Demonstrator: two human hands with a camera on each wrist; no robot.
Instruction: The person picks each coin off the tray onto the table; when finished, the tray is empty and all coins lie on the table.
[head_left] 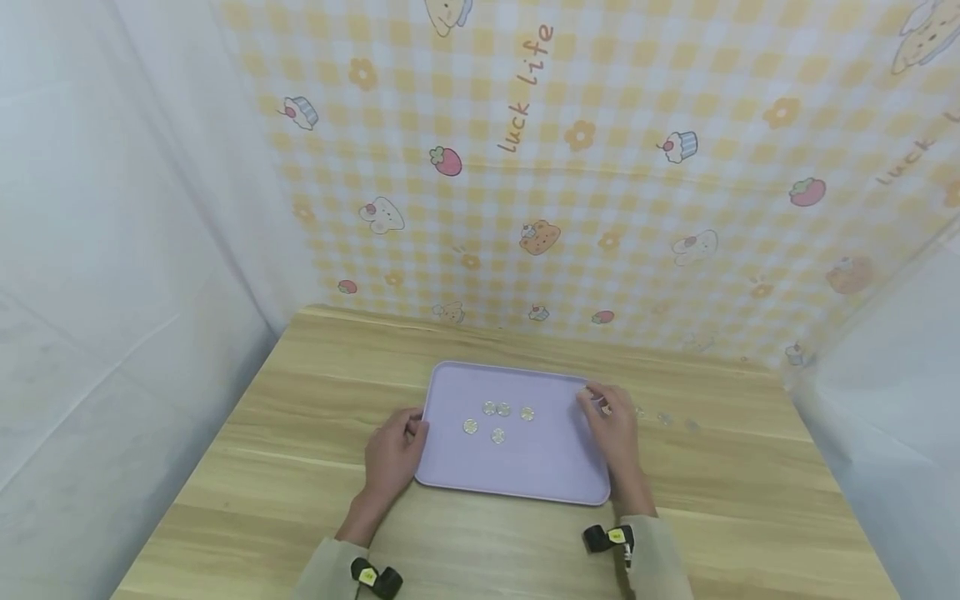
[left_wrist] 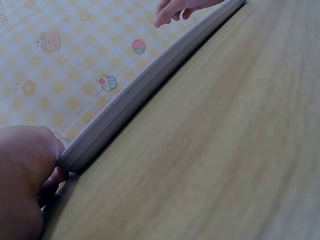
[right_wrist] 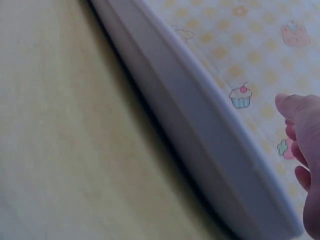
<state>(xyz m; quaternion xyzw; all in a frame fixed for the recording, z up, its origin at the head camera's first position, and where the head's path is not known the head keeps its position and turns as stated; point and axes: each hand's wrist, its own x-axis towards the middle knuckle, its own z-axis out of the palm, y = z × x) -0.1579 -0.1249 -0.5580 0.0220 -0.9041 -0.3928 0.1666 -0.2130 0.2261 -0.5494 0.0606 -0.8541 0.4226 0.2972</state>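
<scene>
A lilac rectangular tray point(head_left: 517, 475) lies on the table with several small, shiny round coin-like pieces point(head_left: 498, 435) spread on it. My left hand point(head_left: 394, 450) grips the tray's left edge; in the left wrist view its thumb side sits against the rim point(left_wrist: 120, 105). Over the tray's right edge is my right hand point(head_left: 617, 425), its fingers bent. In the right wrist view that hand point(right_wrist: 307, 130) stands above the rim, index finger forward and other fingers curled beneath. Pale glints show at its fingertips, but whether it pinches a piece is unclear.
Right of the right hand, a few more small clear pieces point(head_left: 664, 419) lie on the wooden table point(head_left: 300, 400). A yellow checked cloth point(head_left: 480, 200) hangs behind the table. White sheets point(head_left: 112, 250) close off both sides.
</scene>
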